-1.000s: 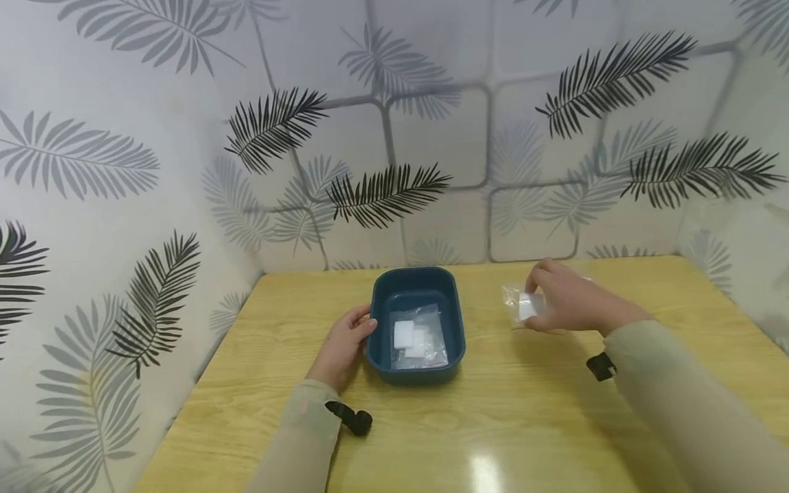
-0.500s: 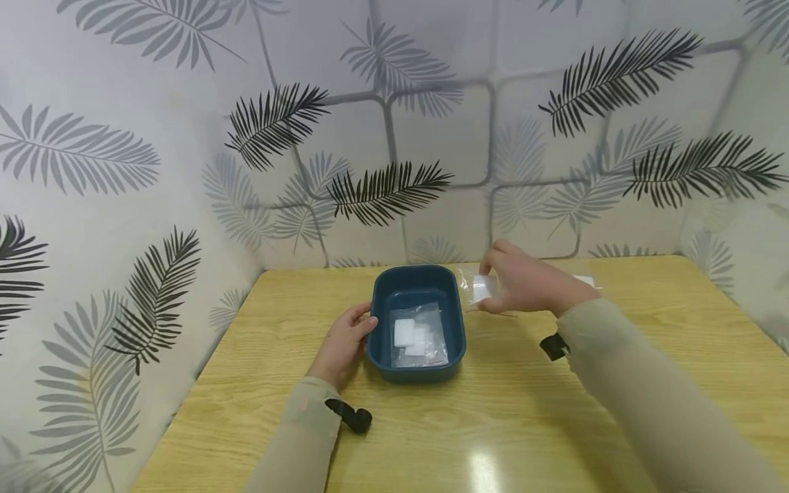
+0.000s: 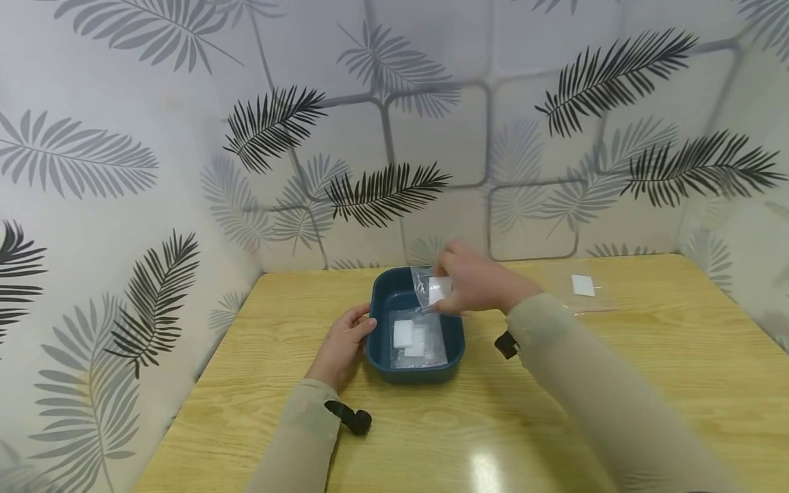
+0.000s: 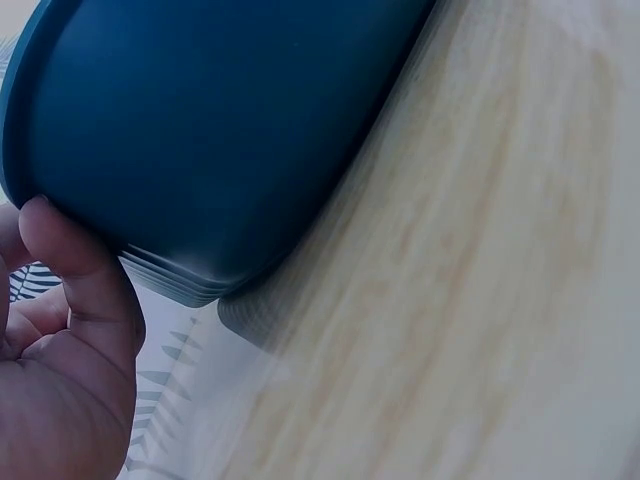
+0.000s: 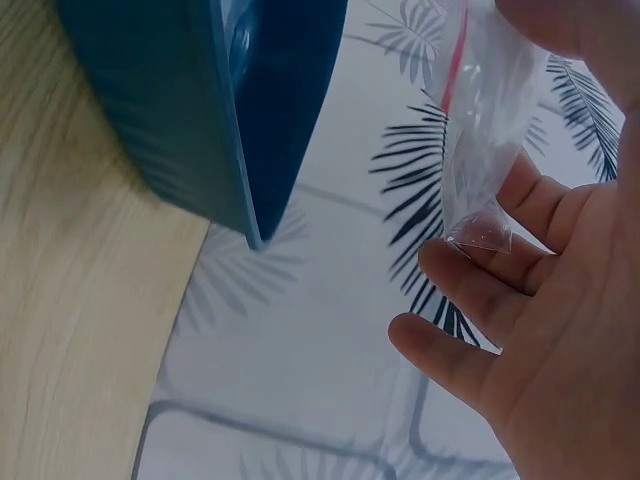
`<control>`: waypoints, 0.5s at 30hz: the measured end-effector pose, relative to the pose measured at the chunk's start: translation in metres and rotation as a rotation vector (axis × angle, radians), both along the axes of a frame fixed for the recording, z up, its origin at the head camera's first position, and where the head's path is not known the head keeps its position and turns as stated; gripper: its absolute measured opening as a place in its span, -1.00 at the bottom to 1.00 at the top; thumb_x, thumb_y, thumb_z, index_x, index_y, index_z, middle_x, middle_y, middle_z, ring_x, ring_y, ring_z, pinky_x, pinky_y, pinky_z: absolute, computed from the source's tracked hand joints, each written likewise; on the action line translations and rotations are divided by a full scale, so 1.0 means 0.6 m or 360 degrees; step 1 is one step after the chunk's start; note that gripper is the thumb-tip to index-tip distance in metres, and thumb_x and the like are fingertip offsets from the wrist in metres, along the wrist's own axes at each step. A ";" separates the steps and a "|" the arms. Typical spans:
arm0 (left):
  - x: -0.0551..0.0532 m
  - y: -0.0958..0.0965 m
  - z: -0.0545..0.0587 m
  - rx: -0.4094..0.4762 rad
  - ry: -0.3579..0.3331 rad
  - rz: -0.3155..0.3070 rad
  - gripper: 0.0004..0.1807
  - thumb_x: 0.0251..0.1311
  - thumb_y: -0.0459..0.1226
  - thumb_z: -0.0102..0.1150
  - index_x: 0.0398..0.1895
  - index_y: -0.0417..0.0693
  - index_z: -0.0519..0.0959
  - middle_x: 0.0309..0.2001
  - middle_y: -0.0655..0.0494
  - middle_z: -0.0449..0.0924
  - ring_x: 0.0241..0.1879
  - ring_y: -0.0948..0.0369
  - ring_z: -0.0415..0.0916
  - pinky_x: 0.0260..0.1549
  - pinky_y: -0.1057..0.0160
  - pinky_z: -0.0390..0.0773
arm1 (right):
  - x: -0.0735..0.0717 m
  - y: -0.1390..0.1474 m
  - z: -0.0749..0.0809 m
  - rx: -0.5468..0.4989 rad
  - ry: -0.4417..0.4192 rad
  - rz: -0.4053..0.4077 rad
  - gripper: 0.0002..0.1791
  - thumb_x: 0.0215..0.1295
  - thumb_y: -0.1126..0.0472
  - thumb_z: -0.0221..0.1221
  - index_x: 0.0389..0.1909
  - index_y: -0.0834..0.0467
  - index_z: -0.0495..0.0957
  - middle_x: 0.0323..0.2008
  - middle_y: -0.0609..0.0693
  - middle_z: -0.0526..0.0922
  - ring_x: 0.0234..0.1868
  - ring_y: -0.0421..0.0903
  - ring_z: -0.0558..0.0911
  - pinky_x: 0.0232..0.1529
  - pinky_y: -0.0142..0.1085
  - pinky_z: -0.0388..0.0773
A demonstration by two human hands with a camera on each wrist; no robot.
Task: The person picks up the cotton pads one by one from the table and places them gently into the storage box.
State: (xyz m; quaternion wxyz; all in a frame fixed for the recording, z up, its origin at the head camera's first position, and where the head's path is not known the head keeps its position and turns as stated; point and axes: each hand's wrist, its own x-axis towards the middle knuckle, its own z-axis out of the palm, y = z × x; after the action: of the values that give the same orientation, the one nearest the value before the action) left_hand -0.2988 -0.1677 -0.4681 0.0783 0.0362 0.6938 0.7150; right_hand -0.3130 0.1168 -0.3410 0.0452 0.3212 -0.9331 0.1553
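Observation:
A dark blue plastic bin stands on the wooden table, with clear plastic bags holding white pieces lying on its floor. My left hand grips the bin's left side, the thumb at the rim, as the left wrist view shows too. Over the bin's far right part, my right hand pinches a small clear zip bag with a white piece inside. Seen from the right wrist, this zip bag has a red strip along its edge and hangs beside the bin's wall; the lower fingers are spread.
Another clear bag with a white piece lies flat on the table to the right, beyond the right forearm. A leaf-patterned wall rises directly behind the table's far edge. Each wrist wears a black strap mount.
My right hand has carried the zip bag leftward from the right side of the table to over the bin, uncovering the other bag on the table. My left hand has stayed at the bin.

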 end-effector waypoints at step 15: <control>-0.001 0.000 0.001 -0.0032 0.0005 0.0004 -0.53 0.52 -0.32 0.04 0.44 -0.17 0.38 -0.04 -0.17 0.50 -0.30 0.19 0.47 -0.34 0.31 0.52 | -0.017 -0.043 -0.029 0.0071 -0.0028 -0.0015 -0.37 0.00 -0.16 0.44 -0.05 0.18 0.53 -0.04 0.04 0.43 -0.11 -0.02 0.44 -0.06 -0.16 0.50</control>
State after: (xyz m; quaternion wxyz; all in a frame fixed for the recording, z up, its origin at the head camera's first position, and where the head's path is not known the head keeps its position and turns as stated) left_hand -0.2994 -0.1675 -0.4676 0.0768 0.0356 0.7012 0.7079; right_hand -0.3233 0.0908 -0.3586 0.0305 0.3163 -0.9382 0.1370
